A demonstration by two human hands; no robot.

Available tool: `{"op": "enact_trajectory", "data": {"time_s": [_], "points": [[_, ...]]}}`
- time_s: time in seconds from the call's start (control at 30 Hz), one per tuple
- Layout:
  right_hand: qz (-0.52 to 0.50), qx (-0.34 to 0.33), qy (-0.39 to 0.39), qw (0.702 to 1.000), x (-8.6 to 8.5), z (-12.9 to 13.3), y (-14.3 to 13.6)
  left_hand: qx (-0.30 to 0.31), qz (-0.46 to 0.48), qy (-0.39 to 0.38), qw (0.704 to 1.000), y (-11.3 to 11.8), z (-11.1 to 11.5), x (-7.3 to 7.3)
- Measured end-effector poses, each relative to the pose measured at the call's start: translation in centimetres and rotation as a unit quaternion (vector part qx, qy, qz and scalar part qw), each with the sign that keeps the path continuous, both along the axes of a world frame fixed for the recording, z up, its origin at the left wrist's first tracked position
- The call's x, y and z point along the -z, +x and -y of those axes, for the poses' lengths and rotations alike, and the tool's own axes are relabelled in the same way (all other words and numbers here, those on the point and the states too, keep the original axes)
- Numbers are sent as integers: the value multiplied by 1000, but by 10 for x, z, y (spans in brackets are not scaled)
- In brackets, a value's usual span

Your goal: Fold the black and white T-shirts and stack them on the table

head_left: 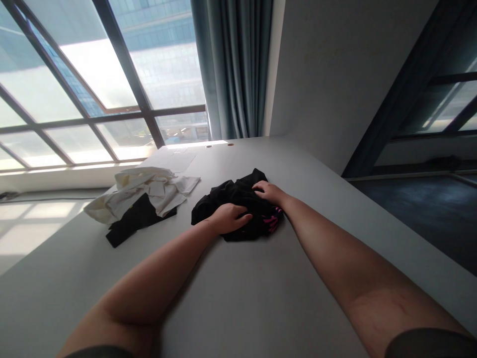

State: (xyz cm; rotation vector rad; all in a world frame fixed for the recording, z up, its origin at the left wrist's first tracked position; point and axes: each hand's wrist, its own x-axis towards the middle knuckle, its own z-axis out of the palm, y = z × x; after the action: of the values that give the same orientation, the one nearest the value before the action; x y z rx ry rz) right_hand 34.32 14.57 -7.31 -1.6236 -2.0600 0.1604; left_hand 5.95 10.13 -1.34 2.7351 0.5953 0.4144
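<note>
A crumpled black garment [238, 191] with a pink pattern at its right side lies bunched on the white table. My left hand [229, 218] rests on its front left part, with the thumb spread from the fingers. At the garment's right side, my right hand [269, 192] lies on top with its fingers reaching left over the folds. Neither hand shows a closed grip. How the cloth is folded underneath is hidden.
Left of the black garment lies a heap of white cloth [149, 186], with a black piece of cloth [136, 221] at its front. The white table [238, 298] reaches back toward a blue-grey curtain [233, 69] and windows. A grey wall [328, 74] stands behind at right.
</note>
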Motion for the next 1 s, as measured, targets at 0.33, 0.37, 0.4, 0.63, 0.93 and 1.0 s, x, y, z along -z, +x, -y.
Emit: {"op": "enact_trajectory", "data": {"time_s": [0.33,0.37,0.4,0.63,0.93,1.0], "points": [[44,27,2,999,-15,10,-11,-2,-1,-4,1000,0,0,0],[45,31,1,999,-16,10,-12,-3,-2,-2,1000,0,0,0],[46,36,-2,998,-16,11,-12,-4,-2,1,1000,0,1,0],[54,79,-38,995,-20,14,-19,-1,-4,10,1000,0,0,-1],[74,135,-84,984,-31,21,-26,0,2,1,1000,-1,-1,0],[77,140,-91,983,-33,22,-27,0,2,0,1000,-1,0,0]]}}
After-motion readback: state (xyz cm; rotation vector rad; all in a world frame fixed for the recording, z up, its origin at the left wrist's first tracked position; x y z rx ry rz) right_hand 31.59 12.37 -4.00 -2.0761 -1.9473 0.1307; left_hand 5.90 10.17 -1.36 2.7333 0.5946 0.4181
